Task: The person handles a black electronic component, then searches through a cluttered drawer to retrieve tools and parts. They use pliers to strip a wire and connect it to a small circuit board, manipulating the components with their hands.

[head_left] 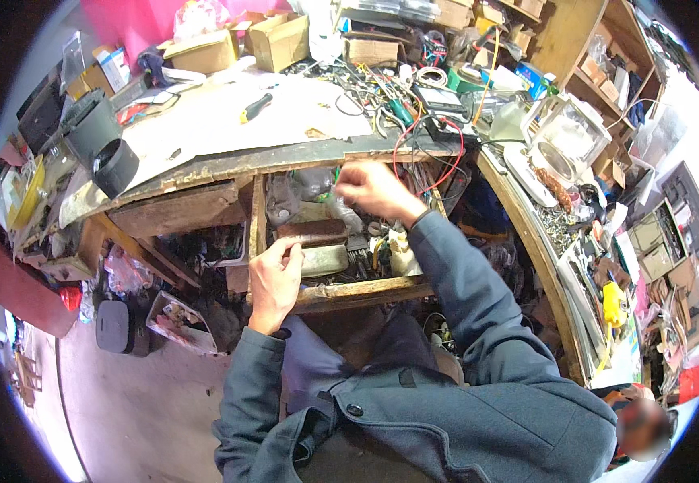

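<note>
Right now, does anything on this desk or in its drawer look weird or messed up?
Yes. The open drawer looks messy: clear bags and oblong containers are crowded together, and its wooden front edge looks rough and worn. A red wire also droops untidily over the edge of the bench.

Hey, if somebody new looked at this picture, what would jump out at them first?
Probably the open wooden drawer in the middle, crammed with odds and ends, with the right hand over its far part and the left hand at its left side. Next, likely the vivid pink sheet behind the bench at upper left, and the bright yellow object amid the clutter on the right.
</note>
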Motion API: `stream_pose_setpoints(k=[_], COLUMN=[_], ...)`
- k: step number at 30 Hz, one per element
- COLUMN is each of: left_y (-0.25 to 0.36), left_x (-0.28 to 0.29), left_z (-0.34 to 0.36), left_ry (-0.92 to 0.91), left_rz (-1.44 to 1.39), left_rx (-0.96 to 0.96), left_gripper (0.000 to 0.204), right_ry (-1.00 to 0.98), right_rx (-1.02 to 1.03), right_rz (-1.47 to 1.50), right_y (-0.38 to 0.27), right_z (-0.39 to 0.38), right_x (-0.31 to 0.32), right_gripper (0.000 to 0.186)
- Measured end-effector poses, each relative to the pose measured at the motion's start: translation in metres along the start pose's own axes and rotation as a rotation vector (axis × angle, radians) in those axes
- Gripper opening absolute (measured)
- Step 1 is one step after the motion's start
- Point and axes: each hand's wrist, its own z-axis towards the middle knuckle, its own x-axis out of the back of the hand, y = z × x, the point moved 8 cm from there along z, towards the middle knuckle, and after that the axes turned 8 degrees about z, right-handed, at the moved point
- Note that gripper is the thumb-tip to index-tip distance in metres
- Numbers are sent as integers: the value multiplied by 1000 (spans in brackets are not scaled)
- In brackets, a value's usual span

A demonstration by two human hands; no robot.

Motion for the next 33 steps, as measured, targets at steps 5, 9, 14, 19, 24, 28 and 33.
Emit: stream_pose_setpoints(k=[5,9,14,19,24,28,33], left_y=[3,2,4,8,6,2,3], left_x=[3,-1,5,2,-1,1,-2], left_z=[3,7,2,2,2,0,0], left_ry=[-39,-45,-23,-34,-17,-17,-9], left_rz=[12,-14,-17,-33,-60,-43,-19], left_rx=[21,-17,3,3,-20,-3,-35], left_gripper=[20,22,21,19,19,18,17], right_ry=[396,649,31,-506,-264,-258,-337], right_rx=[-13,205,-37,-422,-215,-317,-345], right_rz=[-200,-120,-89,-915,-1070,-925,-720], right_y=[-23,-21,-19,60,97,70,59], right_z=[68,86,52,-45,-95,-91,-110], right_x=[123,198,120,43,31,41,33], right_gripper=[21,30,27,30,21,37,39])
